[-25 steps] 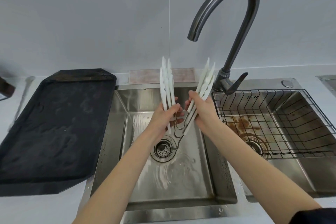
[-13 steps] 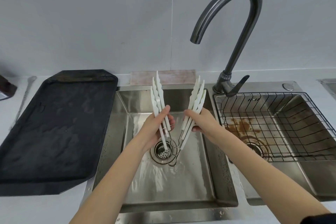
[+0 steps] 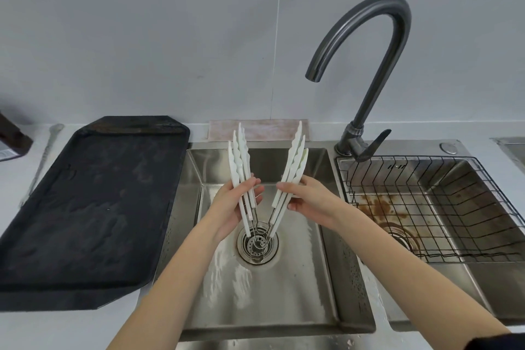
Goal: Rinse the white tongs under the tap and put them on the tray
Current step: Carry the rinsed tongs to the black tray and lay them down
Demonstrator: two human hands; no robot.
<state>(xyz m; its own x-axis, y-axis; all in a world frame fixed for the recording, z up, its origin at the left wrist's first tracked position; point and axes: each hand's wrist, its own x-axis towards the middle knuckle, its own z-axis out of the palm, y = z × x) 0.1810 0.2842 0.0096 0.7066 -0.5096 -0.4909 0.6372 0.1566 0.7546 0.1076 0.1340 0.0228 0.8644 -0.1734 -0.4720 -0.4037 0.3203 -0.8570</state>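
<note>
White tongs (image 3: 294, 162) with several thin plastic arms joined by wire loops at the bottom are held upright in a V over the left sink basin (image 3: 312, 278). My left hand (image 3: 235, 207) grips the left bundle of arms, my right hand (image 3: 306, 197) grips the right bundle. The wire ends hang just above the drain (image 3: 257, 247). The dark gooseneck tap (image 3: 369, 45) arches above and to the right; no water runs from it. The black tray (image 3: 85, 207) lies on the counter to the left.
A wire basket (image 3: 454, 207) sits in the stained right basin. The tap lever (image 3: 369, 148) is at the tap's base. A folded cloth (image 3: 258, 129) lies behind the sink. A dark object (image 3: 12, 136) stands at the far left edge.
Both hands have lowered the tongs toward the drain and spread the two bundles wider apart. The view has shifted slightly.
</note>
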